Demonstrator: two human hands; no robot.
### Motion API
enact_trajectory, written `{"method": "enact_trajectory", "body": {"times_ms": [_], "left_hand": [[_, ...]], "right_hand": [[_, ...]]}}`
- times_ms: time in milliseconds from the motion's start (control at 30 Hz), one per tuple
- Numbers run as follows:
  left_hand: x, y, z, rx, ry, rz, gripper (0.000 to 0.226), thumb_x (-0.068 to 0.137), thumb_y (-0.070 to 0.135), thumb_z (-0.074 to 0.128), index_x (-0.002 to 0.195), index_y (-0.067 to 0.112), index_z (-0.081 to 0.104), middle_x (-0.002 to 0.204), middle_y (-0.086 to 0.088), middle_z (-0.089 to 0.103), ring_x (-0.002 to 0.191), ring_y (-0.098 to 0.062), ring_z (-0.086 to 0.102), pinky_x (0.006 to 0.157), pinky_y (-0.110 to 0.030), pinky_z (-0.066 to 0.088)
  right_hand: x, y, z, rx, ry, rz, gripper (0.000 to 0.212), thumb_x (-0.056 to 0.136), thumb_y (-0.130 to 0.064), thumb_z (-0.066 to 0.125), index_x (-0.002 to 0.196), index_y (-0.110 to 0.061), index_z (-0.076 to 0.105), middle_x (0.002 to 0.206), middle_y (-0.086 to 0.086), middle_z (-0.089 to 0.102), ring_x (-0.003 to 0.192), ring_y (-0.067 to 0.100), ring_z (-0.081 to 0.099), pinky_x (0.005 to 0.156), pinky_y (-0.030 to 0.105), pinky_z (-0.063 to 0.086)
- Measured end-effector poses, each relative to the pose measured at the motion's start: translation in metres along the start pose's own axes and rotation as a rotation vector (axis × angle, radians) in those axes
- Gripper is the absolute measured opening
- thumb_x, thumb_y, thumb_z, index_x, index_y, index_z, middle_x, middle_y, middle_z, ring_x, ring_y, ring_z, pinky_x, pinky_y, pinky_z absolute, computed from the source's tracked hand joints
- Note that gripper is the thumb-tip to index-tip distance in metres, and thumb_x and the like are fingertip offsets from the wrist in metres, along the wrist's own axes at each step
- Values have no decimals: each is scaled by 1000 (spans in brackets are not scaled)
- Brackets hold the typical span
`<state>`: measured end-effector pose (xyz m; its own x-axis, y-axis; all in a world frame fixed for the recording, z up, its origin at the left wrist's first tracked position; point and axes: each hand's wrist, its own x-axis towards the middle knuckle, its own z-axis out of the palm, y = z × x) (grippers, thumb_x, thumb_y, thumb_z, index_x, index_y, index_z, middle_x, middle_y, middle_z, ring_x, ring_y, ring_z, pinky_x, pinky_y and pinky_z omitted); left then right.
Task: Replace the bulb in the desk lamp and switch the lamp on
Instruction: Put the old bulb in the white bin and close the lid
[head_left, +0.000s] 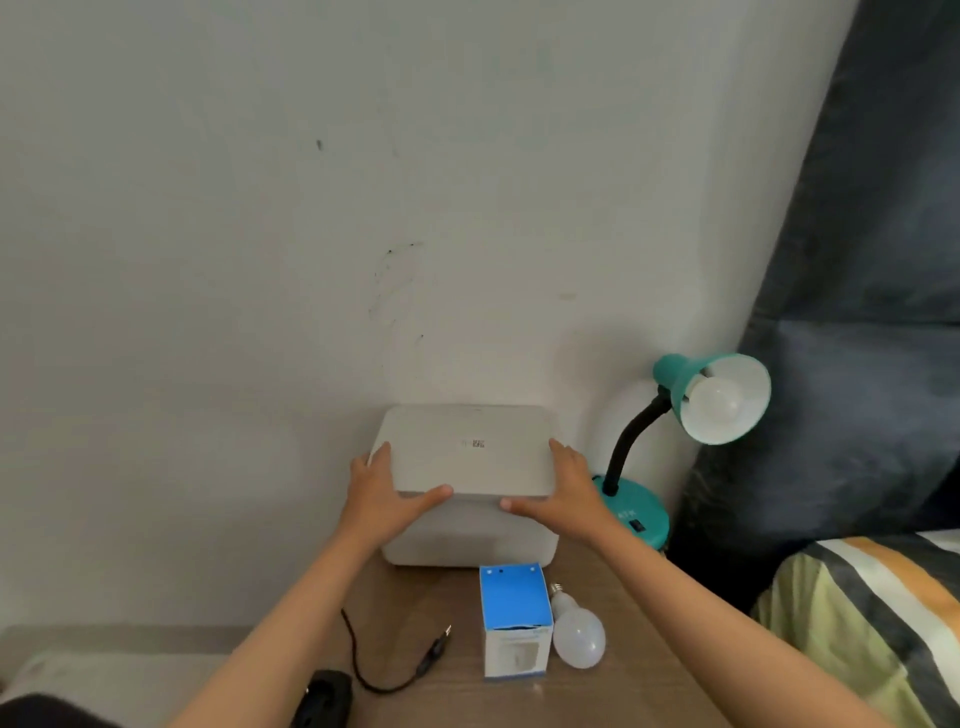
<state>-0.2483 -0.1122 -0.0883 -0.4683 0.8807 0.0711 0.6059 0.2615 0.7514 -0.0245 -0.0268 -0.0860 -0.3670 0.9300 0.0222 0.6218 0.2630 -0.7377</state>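
Note:
A teal desk lamp with a black gooseneck stands at the table's back right, a white bulb fitted in its shade. Its round base carries a black switch. A loose white bulb lies on the wooden table beside an upright blue and white bulb carton. My left hand and my right hand grip the two front corners of a white box's lid, left of the lamp.
A black cable with a loose plug and a black socket block lie at the table's front left. The white wall stands close behind. A dark headboard and a striped pillow fill the right side.

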Motion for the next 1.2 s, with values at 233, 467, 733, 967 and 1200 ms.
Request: {"method": "enact_trajectory", "body": {"times_ms": [233,467,733,967,1200], "left_hand": [[0,-2,3,-53,34,19,118,57,56,81,146,14,17,147,-8,21,138,-23,26,112,-37,27],[-5,-1,3,-41,118,71,103,63,52,79,144,19,24,146,-4,27,134,-21,34,107,-36,34],[-6,4,-2,-24,150,79,104,64,54,77,144,19,22,146,-5,29,131,-22,38,103,-37,37],[-9,7,-4,-45,147,80,109,61,58,76,145,14,22,147,-6,28,134,-22,34,107,-37,34],[-24,22,-18,-65,185,127,110,61,59,75,145,13,21,146,-4,28,134,-20,32,107,-33,32]], "right_hand": [[5,-3,-4,-35,22,-17,112,48,-66,79,137,-18,32,137,7,37,127,24,40,105,44,41],[8,-11,-6,24,6,13,116,55,-43,87,146,-17,20,147,11,27,135,27,32,111,40,31],[5,-12,-9,98,26,0,111,57,-42,87,145,-20,23,146,9,28,134,26,33,110,40,32],[1,-18,-15,79,35,-12,113,57,-42,87,145,-17,21,147,9,26,135,24,31,113,39,30],[-14,-34,-37,27,42,-81,115,56,-46,85,146,-16,19,151,11,19,141,25,23,116,40,25]]}}
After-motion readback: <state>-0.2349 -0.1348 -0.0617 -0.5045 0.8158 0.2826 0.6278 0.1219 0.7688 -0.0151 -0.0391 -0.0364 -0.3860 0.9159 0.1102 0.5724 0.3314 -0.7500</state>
